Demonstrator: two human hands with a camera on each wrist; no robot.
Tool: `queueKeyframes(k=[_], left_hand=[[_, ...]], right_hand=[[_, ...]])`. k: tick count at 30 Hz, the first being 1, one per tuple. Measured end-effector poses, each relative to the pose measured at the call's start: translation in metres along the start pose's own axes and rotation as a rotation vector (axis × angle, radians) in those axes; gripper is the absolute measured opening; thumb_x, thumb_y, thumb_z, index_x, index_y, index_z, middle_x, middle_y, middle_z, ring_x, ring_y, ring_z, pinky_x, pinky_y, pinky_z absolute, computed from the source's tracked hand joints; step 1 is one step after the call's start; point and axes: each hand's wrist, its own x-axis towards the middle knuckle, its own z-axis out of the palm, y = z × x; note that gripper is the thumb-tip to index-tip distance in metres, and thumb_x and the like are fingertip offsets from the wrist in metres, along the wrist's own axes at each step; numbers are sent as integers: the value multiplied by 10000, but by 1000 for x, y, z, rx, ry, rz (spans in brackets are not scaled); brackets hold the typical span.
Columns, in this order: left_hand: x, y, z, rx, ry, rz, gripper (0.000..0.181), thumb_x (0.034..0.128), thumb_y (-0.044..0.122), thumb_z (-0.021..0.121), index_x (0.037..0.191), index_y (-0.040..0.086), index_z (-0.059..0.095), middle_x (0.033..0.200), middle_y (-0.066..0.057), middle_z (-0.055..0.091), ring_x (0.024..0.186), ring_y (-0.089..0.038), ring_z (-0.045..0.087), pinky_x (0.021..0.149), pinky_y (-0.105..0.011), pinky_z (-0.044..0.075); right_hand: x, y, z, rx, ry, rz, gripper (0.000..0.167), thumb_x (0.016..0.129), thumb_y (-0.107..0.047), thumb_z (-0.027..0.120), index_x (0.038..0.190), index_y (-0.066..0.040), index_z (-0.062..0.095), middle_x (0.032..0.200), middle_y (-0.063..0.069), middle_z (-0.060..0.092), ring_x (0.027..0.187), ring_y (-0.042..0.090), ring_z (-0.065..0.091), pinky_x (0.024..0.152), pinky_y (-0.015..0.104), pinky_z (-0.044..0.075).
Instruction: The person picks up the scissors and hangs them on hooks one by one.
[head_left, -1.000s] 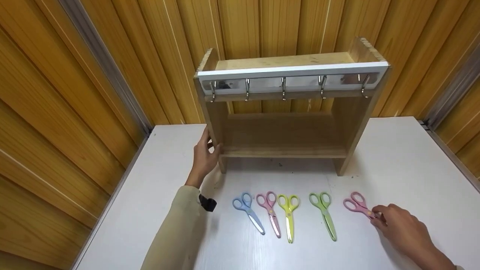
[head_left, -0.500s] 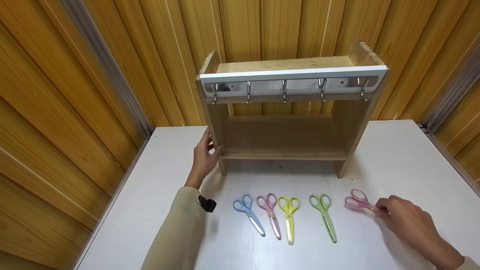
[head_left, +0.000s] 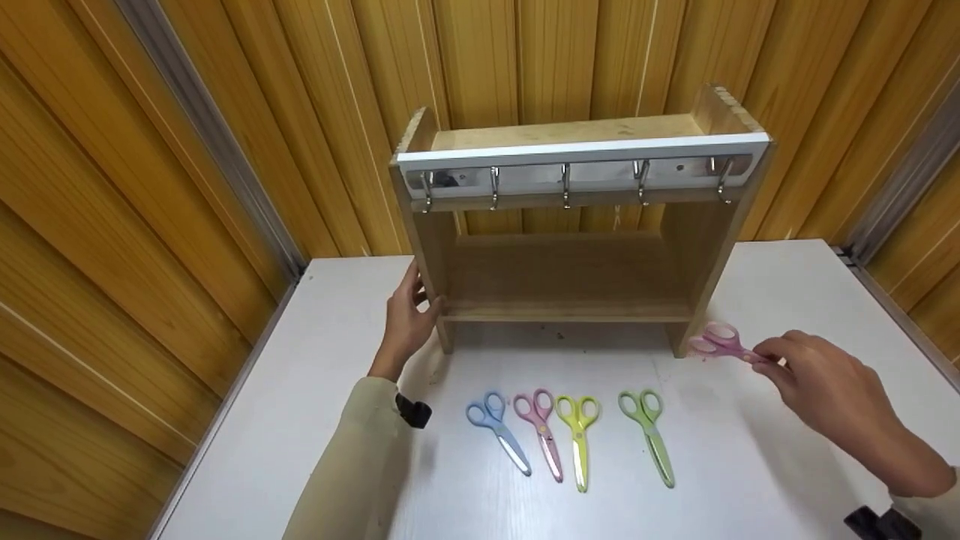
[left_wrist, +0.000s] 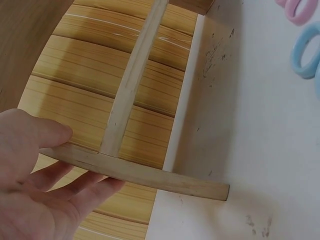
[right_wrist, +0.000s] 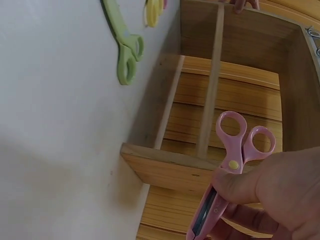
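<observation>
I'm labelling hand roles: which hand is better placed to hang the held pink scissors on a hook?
The right hand, probably: it pinches the pink scissors just below the pivot, leaving the finger loops free. The left hand grips the rack's side panel, so it seems better suited to steadying.

Pink scissors (right_wrist: 233,150): one pair, two round finger loops, yellow pivot, dark metal visible within the pink blade casing; blades together. Held by the blades, clear of the bench (head_left: 337,360), right of centre in the head frame, loops pointing left; loops blurred there. Rack (head_left: 566,313): pale wood, two side panels, upper and lower shelves, white front rail carrying five metal hooks. Stands upright on the bench, upper centre of the head frame, hooks facing the camera.
</observation>
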Motion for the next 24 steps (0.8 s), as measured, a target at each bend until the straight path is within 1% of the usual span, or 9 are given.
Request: queueKeyframes(k=[5,9,11,13,16,17,19,22,24], left_hand=[[0,0,1,2,-4,10,840,960,-58,642,1650,200,238,1635,-61,377,1389,-330,509,1103,-417,498],[-1,-2,1,3,2,38,827,960,-73,635,1647,165,241,1630,-86,382,1389,-335,506,1099,-414,501],[-1,-3,0,6,7,50,818,960,-76,636,1644,148,247,1625,-97,387,1389,-335,507,1095,-417,505],[-1,-3,0,6,9,55,812,963,-75,637,1643,144,250,1627,-95,383,1394,-327,504,1095,-416,505],[0,-4,-1,5,11,55,814,965,-77,633,1644,151,247,1633,-85,374,1408,-314,489,1101,-407,500],[0,-4,-1,3,10,50,816,966,-78,631,1645,161,247,1635,-77,371,1412,-309,485,1104,-401,497],[1,-4,-1,2,9,46,823,966,-77,631,1647,171,242,1639,-70,366,1417,-304,480,1106,-399,496],[1,-3,-1,3,9,25,828,970,-68,632,1649,191,236,1642,-55,362,1420,-293,476,1110,-396,492],[0,-4,-1,8,9,16,830,974,-60,632,1651,199,228,1647,-45,353,1423,-288,473,1114,-397,489]], right_hand=[[15,-6,-18,28,88,-24,177,790,-21,855,938,-33,759,798,37,648,640,165,519,445,232,376],[27,-14,-30,49,171,-55,190,785,-18,862,948,-28,764,830,60,673,668,188,549,458,223,407],[34,-16,-36,54,220,-87,201,775,-15,869,947,-23,766,836,69,686,672,204,568,489,183,421],[40,-19,-41,62,263,-117,212,763,-11,876,945,-21,768,841,73,700,671,219,595,536,118,418],[48,-23,-46,86,311,-146,221,756,3,878,949,-15,771,857,89,718,683,225,619,620,13,373],[51,-24,-48,96,320,-149,225,756,9,876,955,-13,772,869,97,724,690,200,614,643,-8,364],[57,-26,-51,131,342,-154,234,755,33,870,965,-2,772,894,114,732,731,74,590,689,-43,347],[65,-29,-54,186,372,-163,255,751,59,867,982,4,776,913,119,738,777,-117,501,727,-55,360],[69,-31,-54,212,385,-165,256,757,57,865,993,4,779,905,114,737,789,-201,445,729,-50,369]])
